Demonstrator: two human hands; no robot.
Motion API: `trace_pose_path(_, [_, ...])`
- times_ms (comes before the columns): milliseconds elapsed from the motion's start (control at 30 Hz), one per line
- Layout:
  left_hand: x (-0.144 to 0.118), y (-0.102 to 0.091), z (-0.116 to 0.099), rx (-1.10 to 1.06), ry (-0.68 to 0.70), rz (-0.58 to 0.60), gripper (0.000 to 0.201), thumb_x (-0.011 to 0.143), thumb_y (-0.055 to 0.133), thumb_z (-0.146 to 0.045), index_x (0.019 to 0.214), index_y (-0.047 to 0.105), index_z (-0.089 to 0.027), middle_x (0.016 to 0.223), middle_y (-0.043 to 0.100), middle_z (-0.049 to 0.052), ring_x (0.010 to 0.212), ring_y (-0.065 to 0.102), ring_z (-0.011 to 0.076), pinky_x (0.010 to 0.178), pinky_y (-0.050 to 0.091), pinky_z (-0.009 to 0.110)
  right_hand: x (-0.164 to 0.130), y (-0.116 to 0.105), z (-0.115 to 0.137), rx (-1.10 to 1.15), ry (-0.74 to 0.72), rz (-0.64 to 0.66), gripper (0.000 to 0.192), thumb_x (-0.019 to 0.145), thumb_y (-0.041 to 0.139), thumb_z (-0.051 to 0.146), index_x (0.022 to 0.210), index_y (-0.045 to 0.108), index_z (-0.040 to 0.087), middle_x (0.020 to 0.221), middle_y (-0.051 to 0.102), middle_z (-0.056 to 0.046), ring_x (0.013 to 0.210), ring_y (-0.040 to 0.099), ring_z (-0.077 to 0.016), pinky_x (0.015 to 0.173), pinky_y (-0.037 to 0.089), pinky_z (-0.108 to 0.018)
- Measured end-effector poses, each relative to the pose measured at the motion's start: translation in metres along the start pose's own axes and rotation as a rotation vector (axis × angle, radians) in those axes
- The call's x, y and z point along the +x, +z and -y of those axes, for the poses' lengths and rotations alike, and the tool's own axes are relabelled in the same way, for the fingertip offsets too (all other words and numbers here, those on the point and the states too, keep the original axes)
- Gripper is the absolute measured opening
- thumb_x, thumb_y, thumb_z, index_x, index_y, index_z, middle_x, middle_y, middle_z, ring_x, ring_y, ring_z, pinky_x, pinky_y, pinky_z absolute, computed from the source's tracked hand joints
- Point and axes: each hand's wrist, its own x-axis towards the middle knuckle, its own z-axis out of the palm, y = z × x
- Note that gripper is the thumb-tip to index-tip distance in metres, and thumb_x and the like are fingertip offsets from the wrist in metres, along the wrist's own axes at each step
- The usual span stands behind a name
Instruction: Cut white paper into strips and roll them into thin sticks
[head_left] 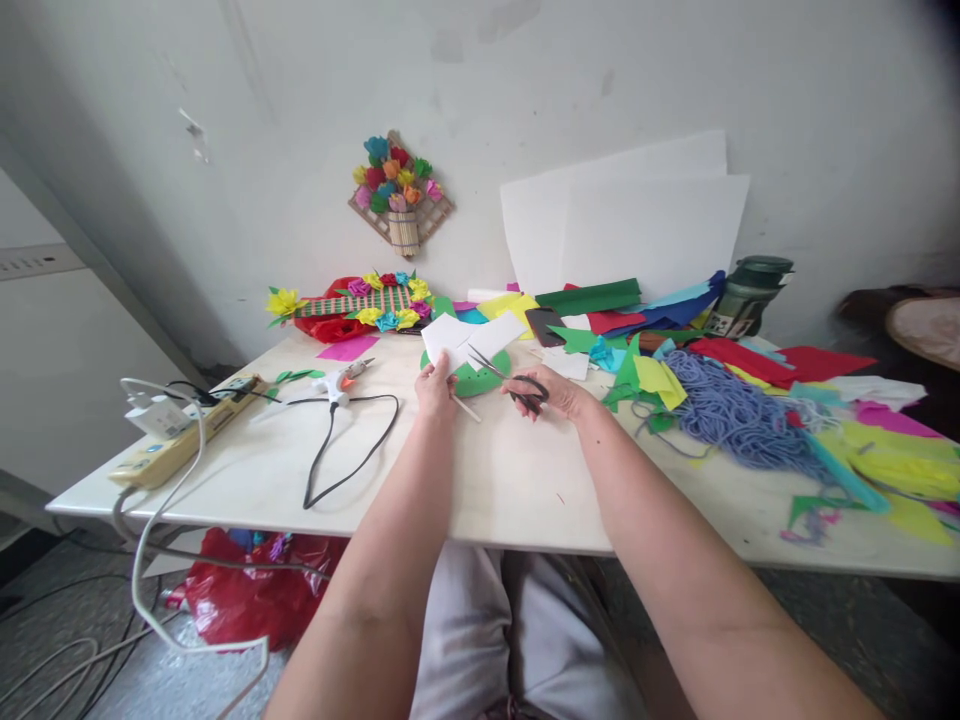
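Cutting white paper near the table's middle.
I see my left hand (436, 385) pinching the white paper sheet (469, 338); my right hand (551, 392), at 3 o'clock, grips black-handled scissors (510, 378), blades spread; bare pale tabletop (487, 480) toward 6.

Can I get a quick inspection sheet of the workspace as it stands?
Surface: pale table, front part bare.
Job's things: white paper over a green paper disc; scissors with blades open.
Clutter: coloured paper scraps, blue yarn, phone, paper-flower frame.
Grip: left hand pinches the white paper; right hand holds the scissors.
Cables: glue gun with black cord; power strip; white cable over the edge.
Surroundings: wall flower basket, green jar, red bag on the floor.
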Motion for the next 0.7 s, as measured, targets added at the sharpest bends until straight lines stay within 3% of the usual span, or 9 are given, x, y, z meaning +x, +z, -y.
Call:
trace_pose_path(167, [0.002, -0.001, 0.002, -0.029, 0.014, 0.006, 0.034, 0.061, 0.077, -0.033, 0.068, 0.048, -0.016, 0.052, 0.047, -0.007, 0.039, 0.04, 0.0029, 0.035, 0.02, 0.017, -0.001, -0.003, -0.001, -0.035, 0.075, 0.096, 0.042, 0.068, 0.067, 0.051, 0.078, 0.061, 0.011, 0.046, 0.058, -0.001, 0.035, 0.049, -0.0095, 0.032, 0.037, -0.02])
trace_pose_path(433, [0.0, 0.002, 0.004, 0.022, 0.033, 0.032, 0.03, 0.063, 0.075, -0.029, 0.063, 0.049, -0.016, 0.049, 0.045, -0.006, 0.038, 0.04, 0.0033, 0.034, 0.019, 0.017, 0.008, 0.005, -0.01, -0.058, 0.074, 0.012, 0.043, 0.069, 0.065, 0.056, 0.072, 0.049, 0.016, 0.049, 0.06, -0.001, 0.035, 0.05, -0.0092, 0.032, 0.032, -0.018])
trace_pose_path(700, [-0.003, 0.005, 0.005, 0.053, 0.035, 0.03, 0.032, 0.064, 0.074, -0.034, 0.065, 0.049, -0.015, 0.052, 0.048, -0.005, 0.039, 0.04, 0.0027, 0.035, 0.02, 0.017, 0.009, 0.01, -0.004, -0.067, 0.087, -0.013, 0.046, 0.073, 0.061, 0.06, 0.081, 0.051, 0.016, 0.054, 0.061, 0.0, 0.039, 0.051, -0.0073, 0.032, 0.027, -0.016])
